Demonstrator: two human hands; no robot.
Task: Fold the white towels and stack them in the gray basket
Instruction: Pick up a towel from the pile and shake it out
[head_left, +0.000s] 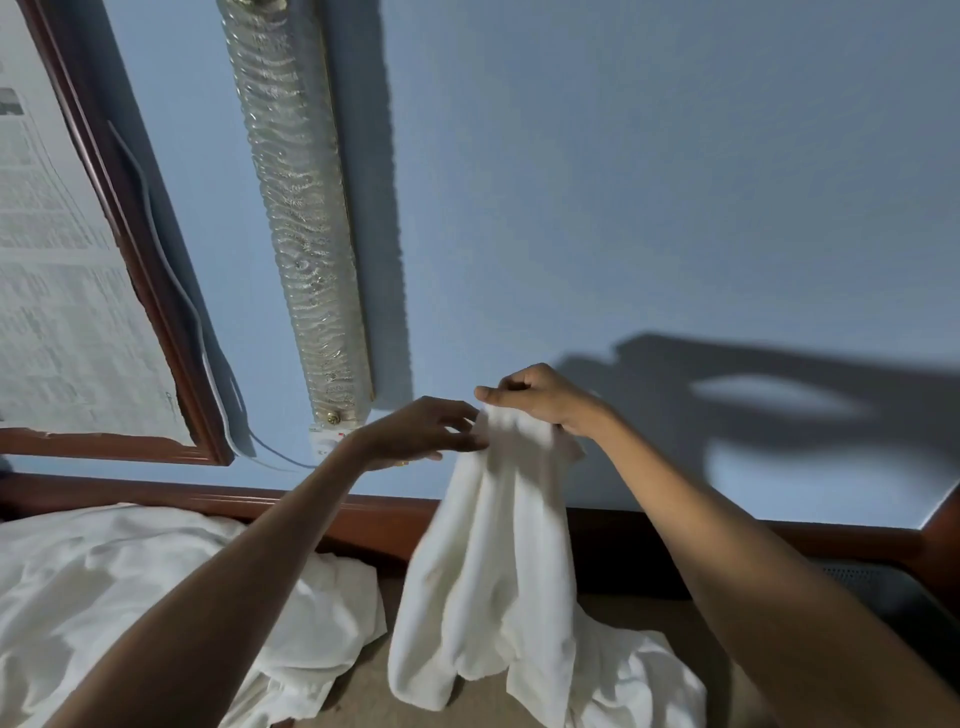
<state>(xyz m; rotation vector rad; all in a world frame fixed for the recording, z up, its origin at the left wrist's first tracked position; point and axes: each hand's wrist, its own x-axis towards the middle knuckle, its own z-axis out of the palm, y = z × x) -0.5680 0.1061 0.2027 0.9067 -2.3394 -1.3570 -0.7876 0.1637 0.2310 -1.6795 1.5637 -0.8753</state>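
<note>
Left hand (421, 434), fingers loosely spread, touches the top edge of a white towel (488, 587) without a clear pinch; right hand (540, 402) has its grip closed on the bunched top corner, so the towel hangs raised in front of the blue wall (623, 182). Loose white cloth (104, 597) lies lower left on the bed. More white cloth (639, 680) sits beneath the towel's hem.

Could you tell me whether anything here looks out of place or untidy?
Mostly ordinary mid-task mess: the raised white towel hangs bunched from both hands, and crumpled white cloth lies unfolded below. A loose white cable dangles beside the wooden frame.
</note>
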